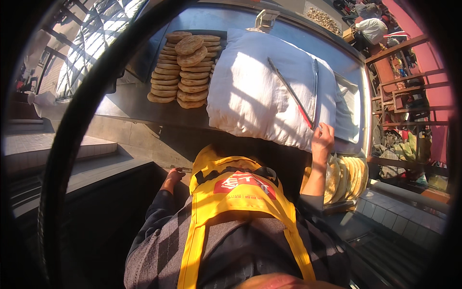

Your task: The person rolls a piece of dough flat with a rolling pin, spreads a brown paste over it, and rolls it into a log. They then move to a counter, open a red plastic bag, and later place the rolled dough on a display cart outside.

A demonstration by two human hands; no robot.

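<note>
My right hand (323, 138) is at the near right edge of a thick white cloth cover (249, 83), its bent fingers by the red end of long metal tongs (291, 93). Whether the fingers grip the tongs or the cloth I cannot tell. The tongs lie on the cover, their arms spread. Left of the cover, round flatbreads (164, 81) stand in leaning rows on the counter, with a few lying on top (192, 54). My left hand (176, 175) hangs low beside the yellow apron (209, 180), fingers curled, away from the breads.
Larger flatbreads (341, 180) stand upright at the right, partly behind my forearm. A white tray (352, 112) with cloth lies right of the cover. A quilted silver cover (95, 43) is at the upper left. Tiled steps (90, 146) lie at the left; a metal frame (397, 83) stands at the right.
</note>
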